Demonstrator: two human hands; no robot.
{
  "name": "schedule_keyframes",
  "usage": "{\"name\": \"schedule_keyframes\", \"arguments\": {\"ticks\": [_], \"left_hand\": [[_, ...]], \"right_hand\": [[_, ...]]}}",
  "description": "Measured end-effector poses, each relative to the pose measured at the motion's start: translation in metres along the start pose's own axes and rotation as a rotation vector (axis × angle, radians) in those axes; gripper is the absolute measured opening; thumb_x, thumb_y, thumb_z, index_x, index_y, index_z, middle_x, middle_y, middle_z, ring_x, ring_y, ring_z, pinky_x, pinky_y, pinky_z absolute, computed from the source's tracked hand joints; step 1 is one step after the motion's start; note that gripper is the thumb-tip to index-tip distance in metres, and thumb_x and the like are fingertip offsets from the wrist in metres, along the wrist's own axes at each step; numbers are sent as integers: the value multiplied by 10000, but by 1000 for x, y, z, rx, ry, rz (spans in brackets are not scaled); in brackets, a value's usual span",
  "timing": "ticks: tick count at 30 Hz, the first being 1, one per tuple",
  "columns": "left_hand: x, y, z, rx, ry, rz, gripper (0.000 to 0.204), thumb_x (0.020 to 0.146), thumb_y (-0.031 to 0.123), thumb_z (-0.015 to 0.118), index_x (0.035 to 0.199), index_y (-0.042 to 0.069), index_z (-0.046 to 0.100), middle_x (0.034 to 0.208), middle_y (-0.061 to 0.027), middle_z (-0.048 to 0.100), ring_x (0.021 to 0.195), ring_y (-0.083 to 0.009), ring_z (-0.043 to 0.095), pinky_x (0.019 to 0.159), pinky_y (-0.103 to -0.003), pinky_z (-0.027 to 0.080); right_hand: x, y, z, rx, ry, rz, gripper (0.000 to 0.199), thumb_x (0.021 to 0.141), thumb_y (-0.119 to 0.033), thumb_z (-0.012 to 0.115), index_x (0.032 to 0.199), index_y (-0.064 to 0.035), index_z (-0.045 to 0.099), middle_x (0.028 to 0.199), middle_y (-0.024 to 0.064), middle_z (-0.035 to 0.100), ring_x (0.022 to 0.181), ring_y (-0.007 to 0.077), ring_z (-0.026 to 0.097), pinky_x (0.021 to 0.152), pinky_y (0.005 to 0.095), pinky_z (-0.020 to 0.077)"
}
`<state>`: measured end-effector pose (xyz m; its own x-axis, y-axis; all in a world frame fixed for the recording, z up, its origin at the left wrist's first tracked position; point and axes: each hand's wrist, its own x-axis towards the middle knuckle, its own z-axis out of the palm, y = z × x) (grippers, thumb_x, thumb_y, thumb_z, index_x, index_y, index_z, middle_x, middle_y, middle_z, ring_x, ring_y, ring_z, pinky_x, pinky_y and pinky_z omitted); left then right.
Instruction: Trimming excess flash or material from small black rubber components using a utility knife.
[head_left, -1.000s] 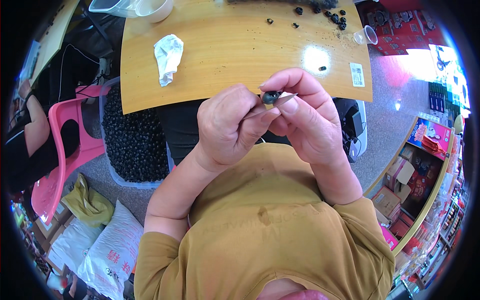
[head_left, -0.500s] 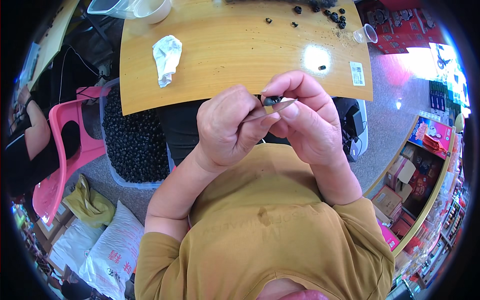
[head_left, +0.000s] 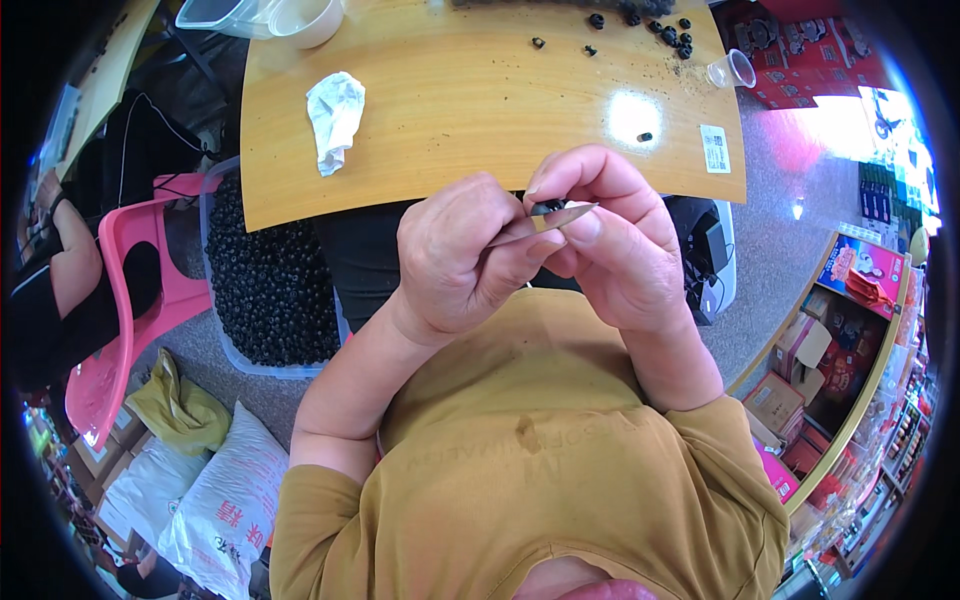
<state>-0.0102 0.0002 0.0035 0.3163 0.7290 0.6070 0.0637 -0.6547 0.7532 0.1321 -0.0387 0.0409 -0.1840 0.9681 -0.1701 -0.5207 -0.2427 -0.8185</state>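
My left hand grips a small knife whose thin blade points right, across my right thumb. My right hand pinches a small black round fruit between fingertips and thumb, right above the blade. Both hands are held close together in front of my chest, above the near edge of a wooden table. Several more black fruits lie at the table's far right.
A crumpled white tissue lies on the table's left. A small clear cup stands at the right edge, bowls at the far left. A tub of black fruits sits on the floor beside a pink chair with a seated person.
The hands stay together with little movement. The black fruit has turned slightly in my right fingers and the blade now shows more clearly beneath it.
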Motion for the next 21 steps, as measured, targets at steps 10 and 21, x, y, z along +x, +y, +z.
{"name": "schedule_keyframes", "arguments": {"ticks": [10, 21], "left_hand": [[0, 1, 2, 1, 14, -32, 260, 769, 196, 677, 645, 42, 508, 528, -68, 443, 442, -208, 462, 404, -289, 354], [-6, -3, 10, -153, -13, -261, 217, 837, 154, 599, 669, 32, 535, 563, -66, 528, 481, -184, 528, 447, -269, 397]], "right_hand": [[0, 1, 0, -9, 24, -3, 243, 827, -129, 540, 1012, 21, 490, 895, 56, 528, 637, 58, 438, 562, 179, 364], [4, 8, -6, 71, 111, 65, 182, 877, -148, 491, 1005, -20, 498, 772, 7, 545, 600, 47, 442, 530, 172, 351]]}}
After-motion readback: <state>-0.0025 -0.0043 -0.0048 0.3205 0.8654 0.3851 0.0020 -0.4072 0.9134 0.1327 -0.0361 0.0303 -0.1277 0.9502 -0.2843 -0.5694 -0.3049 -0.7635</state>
